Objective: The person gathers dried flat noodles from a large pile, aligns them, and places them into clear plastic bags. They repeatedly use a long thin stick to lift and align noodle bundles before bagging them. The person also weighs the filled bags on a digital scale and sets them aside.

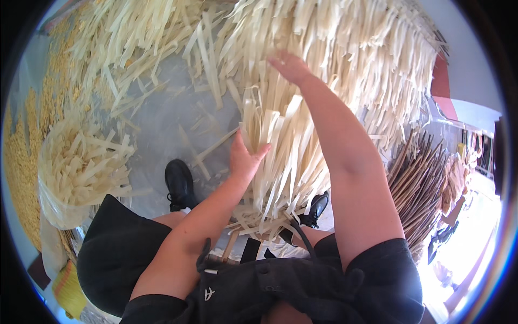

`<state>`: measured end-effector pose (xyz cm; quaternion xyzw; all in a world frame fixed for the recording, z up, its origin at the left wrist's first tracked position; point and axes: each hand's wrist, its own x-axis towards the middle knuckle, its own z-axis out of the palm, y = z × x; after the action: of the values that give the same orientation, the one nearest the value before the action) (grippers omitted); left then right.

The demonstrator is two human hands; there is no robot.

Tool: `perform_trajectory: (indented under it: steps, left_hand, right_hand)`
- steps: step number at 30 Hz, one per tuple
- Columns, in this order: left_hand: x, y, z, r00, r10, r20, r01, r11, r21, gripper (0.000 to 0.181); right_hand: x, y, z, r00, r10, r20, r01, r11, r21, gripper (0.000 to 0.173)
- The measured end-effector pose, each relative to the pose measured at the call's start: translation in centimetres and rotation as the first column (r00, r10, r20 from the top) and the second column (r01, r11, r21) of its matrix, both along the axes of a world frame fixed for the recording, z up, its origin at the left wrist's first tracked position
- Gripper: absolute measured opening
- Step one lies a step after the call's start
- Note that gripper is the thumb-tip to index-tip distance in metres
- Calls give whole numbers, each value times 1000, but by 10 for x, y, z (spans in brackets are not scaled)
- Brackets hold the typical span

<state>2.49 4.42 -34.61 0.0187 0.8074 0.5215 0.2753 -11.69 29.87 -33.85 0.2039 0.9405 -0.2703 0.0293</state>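
My left hand [247, 158] is at the middle, its thumb and fingers spread around the edge of a bunch of long, flat, cream-coloured strips [263, 121]. The fingers behind the strips are partly hidden, and the strips stand up in loops above the palm. Farther forward and to the right, my right hand [289, 67] is blurred over a thick layer of hanging strips [364, 52]. Nothing can be made out in its fingers, and whether it touches the strips is unclear. More strips [287, 178] run down between my arms towards my feet.
Loose strips lie on the grey floor [158, 117]. At the left stands a clear plastic bag [64, 210] full of strips, beside yellow flaky material [24, 162]. A bundle of thin brown sticks [417, 186] lies at the right. My black shoes [179, 182] flank the strips.
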Motion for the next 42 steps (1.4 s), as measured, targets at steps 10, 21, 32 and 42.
perform_trajectory:
  steps: [10,21,32,42]
  left_hand:
    - [9,-25,17,986,-35,164,48,996,-76,103]
    - [39,-47,-20,988,-29,-155,-3,980,-200,86]
    - [11,-79,-46,959,19,-283,-73,981,-181,71]
    - [17,-41,-28,944,-101,-313,40,980,-197,83]
  right_hand:
    - [16,-108,9,947,307,-95,-318,938,-140,47]
    - [34,-157,11,899,436,45,-438,894,97,53]
    - [154,-73,71,851,-336,-403,331,940,-85,65]
    - [256,-26,11,631,-679,377,760,639,-122,136]
